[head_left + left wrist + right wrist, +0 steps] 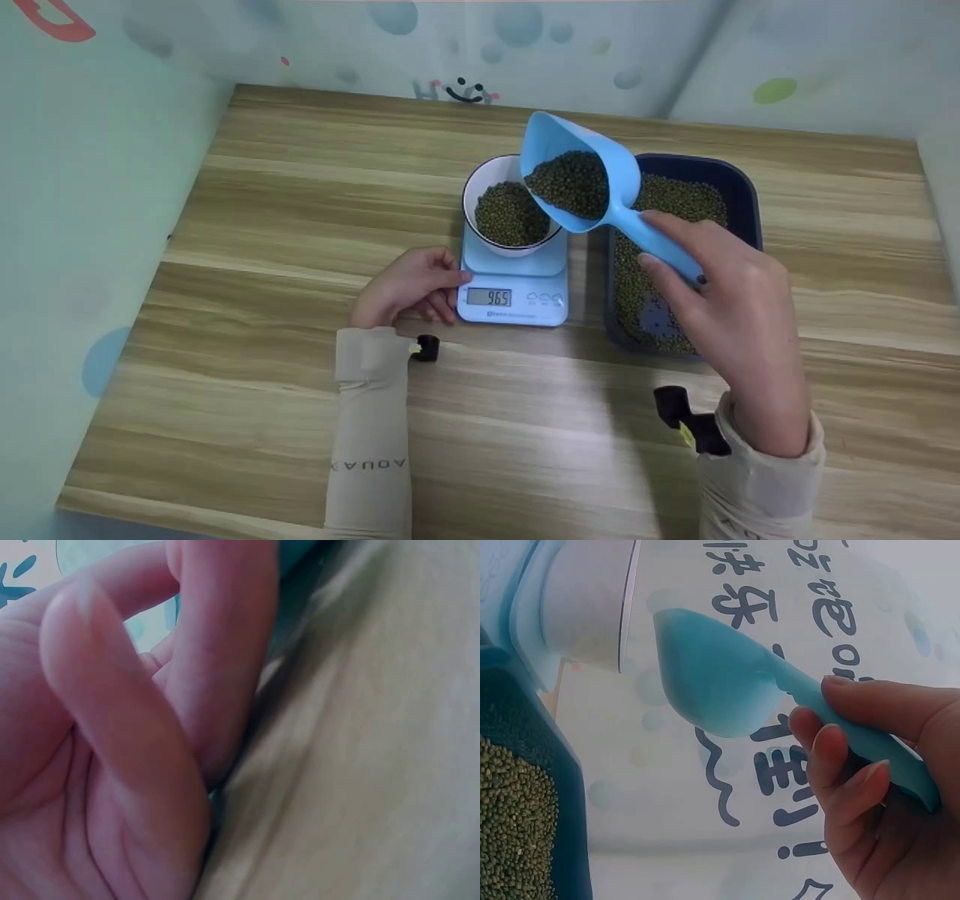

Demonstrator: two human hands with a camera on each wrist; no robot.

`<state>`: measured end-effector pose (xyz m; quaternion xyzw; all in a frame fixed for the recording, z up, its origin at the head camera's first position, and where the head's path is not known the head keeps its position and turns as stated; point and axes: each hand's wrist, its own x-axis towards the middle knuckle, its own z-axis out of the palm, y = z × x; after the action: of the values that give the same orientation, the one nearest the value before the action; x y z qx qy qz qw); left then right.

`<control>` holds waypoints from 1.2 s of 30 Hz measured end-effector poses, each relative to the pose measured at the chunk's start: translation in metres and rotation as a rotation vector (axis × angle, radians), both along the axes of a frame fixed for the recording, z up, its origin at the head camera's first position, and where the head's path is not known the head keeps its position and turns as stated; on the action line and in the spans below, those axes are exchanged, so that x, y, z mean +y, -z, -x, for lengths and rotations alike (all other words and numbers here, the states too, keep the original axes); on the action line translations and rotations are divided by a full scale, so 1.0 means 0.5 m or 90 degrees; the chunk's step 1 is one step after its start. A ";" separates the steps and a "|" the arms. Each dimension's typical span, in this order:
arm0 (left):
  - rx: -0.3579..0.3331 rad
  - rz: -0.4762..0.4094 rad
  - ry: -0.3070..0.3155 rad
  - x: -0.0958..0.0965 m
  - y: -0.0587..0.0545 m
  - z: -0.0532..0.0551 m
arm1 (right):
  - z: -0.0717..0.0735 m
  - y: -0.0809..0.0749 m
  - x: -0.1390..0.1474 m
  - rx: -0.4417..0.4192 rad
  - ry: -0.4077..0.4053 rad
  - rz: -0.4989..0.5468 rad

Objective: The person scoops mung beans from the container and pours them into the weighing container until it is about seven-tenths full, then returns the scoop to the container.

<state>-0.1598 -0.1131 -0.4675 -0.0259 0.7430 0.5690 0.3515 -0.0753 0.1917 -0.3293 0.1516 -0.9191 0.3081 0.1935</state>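
Observation:
My right hand (739, 300) grips the handle of a light blue scoop (621, 169) heaped with small green-brown beans (574, 184). The scoop hangs tilted, its lip over the right rim of a white, dark-rimmed bowl (487, 166) that holds more of these beans. Under the bowl stands a pale blue kitchen scale (517, 262), its display reading what looks like 965; a decimal point cannot be made out. At the scale's left edge, my left hand (409, 289) holds on with the thumb on top and fingers curled beside it. The right wrist view shows the scoop's outside (716, 679).
A dark blue bin (742, 187) of beans stands right of the scale, partly behind my right hand; a patch of its bottom shows through. All this sits on a wood-grain table (277, 225), with patterned walls (330, 45) at its back and sides.

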 end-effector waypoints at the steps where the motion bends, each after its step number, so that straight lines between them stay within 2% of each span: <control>1: 0.000 0.001 -0.001 0.000 0.000 0.000 | 0.001 0.001 -0.001 -0.002 0.000 0.003; 11: -0.009 0.005 -0.004 0.003 -0.001 0.001 | 0.007 0.009 0.001 -0.003 -0.001 0.000; 21: -0.001 0.011 -0.004 0.003 -0.002 0.000 | 0.007 0.005 -0.004 -0.006 -0.001 -0.006; 36: -0.001 0.004 -0.004 0.002 0.001 0.001 | 0.001 -0.003 -0.009 0.006 0.000 0.019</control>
<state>-0.1603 -0.1120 -0.4679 -0.0301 0.7444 0.5676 0.3504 -0.0759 0.1872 -0.3279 0.1500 -0.9135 0.3211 0.1998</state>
